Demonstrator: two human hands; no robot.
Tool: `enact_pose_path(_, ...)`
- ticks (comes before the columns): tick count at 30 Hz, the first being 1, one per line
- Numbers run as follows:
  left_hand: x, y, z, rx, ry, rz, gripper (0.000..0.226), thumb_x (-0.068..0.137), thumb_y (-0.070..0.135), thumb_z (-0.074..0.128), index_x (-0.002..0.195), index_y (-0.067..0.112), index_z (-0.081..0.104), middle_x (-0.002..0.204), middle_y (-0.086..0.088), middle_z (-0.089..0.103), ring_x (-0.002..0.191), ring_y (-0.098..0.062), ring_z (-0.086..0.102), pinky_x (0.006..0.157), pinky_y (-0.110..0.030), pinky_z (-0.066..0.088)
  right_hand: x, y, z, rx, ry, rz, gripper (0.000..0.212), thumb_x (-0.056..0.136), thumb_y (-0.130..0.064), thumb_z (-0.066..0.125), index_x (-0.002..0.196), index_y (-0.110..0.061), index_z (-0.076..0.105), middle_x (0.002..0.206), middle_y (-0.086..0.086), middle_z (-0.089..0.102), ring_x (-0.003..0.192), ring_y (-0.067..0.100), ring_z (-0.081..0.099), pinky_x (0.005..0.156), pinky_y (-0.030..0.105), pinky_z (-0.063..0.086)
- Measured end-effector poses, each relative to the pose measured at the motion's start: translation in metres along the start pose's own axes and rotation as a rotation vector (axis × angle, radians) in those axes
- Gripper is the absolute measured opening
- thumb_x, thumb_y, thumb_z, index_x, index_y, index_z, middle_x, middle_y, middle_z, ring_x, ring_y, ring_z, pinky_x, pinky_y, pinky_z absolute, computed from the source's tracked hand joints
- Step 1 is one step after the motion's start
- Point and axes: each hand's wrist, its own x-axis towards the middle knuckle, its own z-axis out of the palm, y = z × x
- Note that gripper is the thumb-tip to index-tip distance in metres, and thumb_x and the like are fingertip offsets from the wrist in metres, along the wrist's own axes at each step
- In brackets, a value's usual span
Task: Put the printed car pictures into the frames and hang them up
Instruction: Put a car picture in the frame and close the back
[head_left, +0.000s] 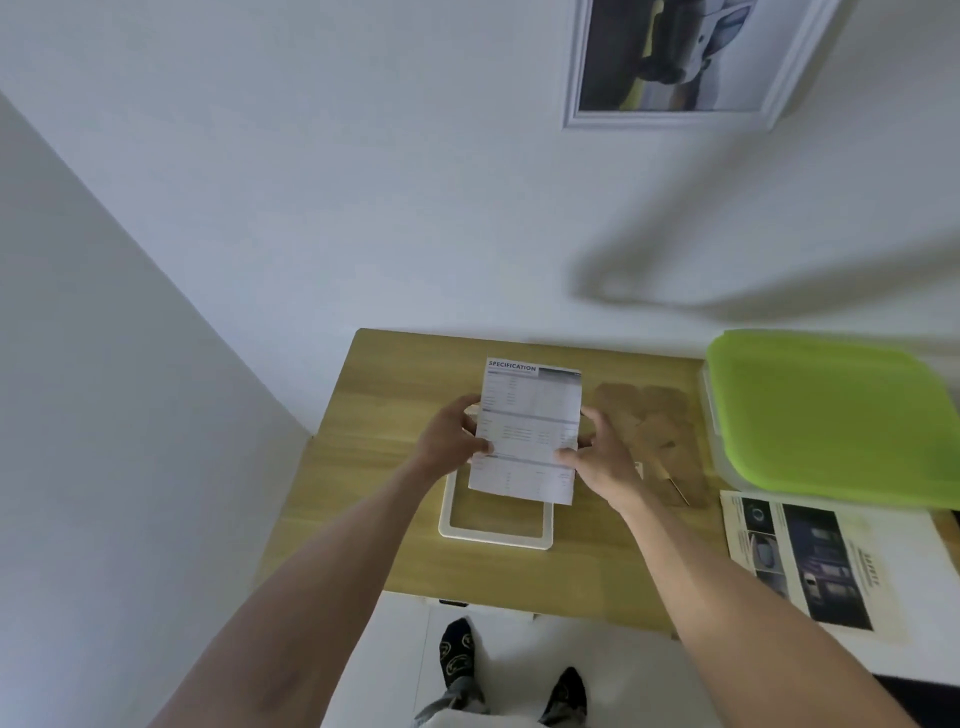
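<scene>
Sheet (527, 428) headed "SPECIFICATION" is gripped at both edges — left hand (451, 441) and right hand (602, 462) pinching it — above a white frame (493, 538) lying on the wooden table (374, 467); a framed car picture (675, 57) is hung on the wall; printed car pages (810, 561) lie to the right.

— How's the light?

— Soft and even, cool in tone — the white wall (363, 182) reads bluish-grey, darker on the side wall left of the wooden table (395, 519).

— Shadows?

— One broad, smeared shadow on the wall above the table's right end, edges blurred. Faint shade under the forearms.

— Sharpness?

— The heading on the held sheet (527, 431) is legible; its smaller print is mush. The framed picture (680, 57) high above the table is soft.

— Distortion?

— Wide-angle: table edges splay and wall lines slant toward the corners.
</scene>
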Motion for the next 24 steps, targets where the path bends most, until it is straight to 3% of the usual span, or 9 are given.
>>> enact_pose_path(3,-0.001,-0.019,0.001,0.076,-0.017,-0.039,0.079,0.073,-0.004,0.073,0.143,0.022,0.045,0.078,0.000,0.064,0.073,-0.011,0.066,0.060,-0.024,0.053,0.002,0.016,0.021,-0.086,-0.045,0.041,0.078,0.084,-0.011,0.076,0.147,-0.025,0.033,0.115,-0.007,0.061,0.085,0.000,0.058,0.063,0.017,0.046)
enact_pose_path(5,-0.002,-0.034,0.002,0.106,-0.047,-0.074,0.082,0.074,-0.005,0.072,0.145,0.019,0.040,0.078,0.003,0.061,0.072,-0.011,0.063,0.058,-0.022,0.049,0.002,0.024,0.034,-0.166,-0.061,0.068,0.079,0.084,-0.016,0.075,0.149,-0.026,0.030,0.114,-0.009,0.060,0.087,0.006,0.061,0.066,0.021,0.048)
enact_pose_path(8,-0.003,-0.053,0.004,0.172,-0.068,-0.082,0.081,0.073,-0.002,0.073,0.145,0.016,0.040,0.078,0.004,0.060,0.073,-0.016,0.063,0.066,-0.030,0.054,0.003,0.029,0.049,-0.277,-0.065,0.063,0.078,0.083,-0.016,0.074,0.148,-0.024,0.033,0.115,-0.006,0.065,0.093,0.013,0.064,0.074,0.027,0.053)
enact_pose_path(11,-0.002,-0.065,0.005,0.247,-0.092,-0.069,0.072,0.072,0.004,0.074,0.138,0.017,0.048,0.080,0.005,0.061,0.075,-0.017,0.062,0.067,-0.029,0.051,0.006,0.031,0.058,-0.403,-0.037,0.048,0.067,0.082,-0.013,0.071,0.141,-0.028,0.043,0.111,-0.005,0.065,0.093,0.015,0.065,0.075,0.030,0.055)
enact_pose_path(14,0.000,-0.072,0.005,0.329,-0.100,-0.052,0.064,0.073,0.012,0.074,0.132,0.020,0.051,0.093,0.000,0.066,0.091,-0.024,0.065,0.075,-0.036,0.054,0.006,0.032,0.064,-0.540,-0.012,0.036,0.059,0.083,-0.018,0.070,0.136,-0.030,0.046,0.110,-0.003,0.060,0.093,0.018,0.064,0.077,0.038,0.058)
enact_pose_path(18,0.002,-0.073,0.006,0.451,-0.118,-0.055,0.066,0.078,0.020,0.070,0.138,0.019,0.041,0.111,-0.005,0.068,0.100,-0.028,0.064,0.078,-0.038,0.054,0.006,0.034,0.070,-0.734,0.003,0.064,0.069,0.088,-0.032,0.070,0.147,-0.028,0.034,0.133,0.004,0.050,0.107,0.023,0.061,0.075,0.035,0.053)
enact_pose_path(24,0.006,-0.080,0.007,0.562,-0.142,-0.031,0.091,0.082,0.028,0.069,0.154,0.022,0.013,0.117,-0.005,0.066,0.104,-0.028,0.064,0.081,-0.047,0.055,0.006,0.036,0.071,-0.784,0.006,0.062,0.084,0.092,-0.037,0.067,0.157,-0.031,0.014,0.135,0.007,0.044,0.103,0.023,0.060,0.068,0.032,0.050)
